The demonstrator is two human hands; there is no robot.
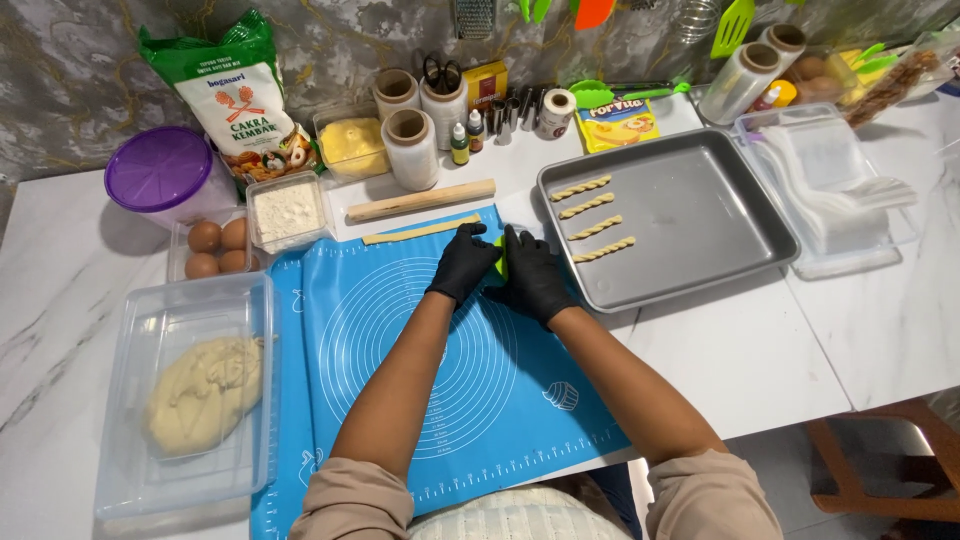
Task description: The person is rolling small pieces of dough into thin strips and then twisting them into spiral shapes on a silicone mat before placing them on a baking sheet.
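Centre frame, on blue mat: both gloved hands meet. Left hand and right hand, fingers curled together, pinch a small green tool between them. Dough strip lies just above-left at mat's top edge. Four twists on tray, right. Dough tub lower left.

Two hands, both in snug black gloves — matte, thin, cuffs ending at the wrist: left hand, right hand. Forearms bare from wrist to above the elbow. Sleeves of soft beige cloth, pushed up and bunched in folds near the bottom edge of the view. Between them, a pale cream garment with a fine ribbed or woven pattern — only a strip visible.
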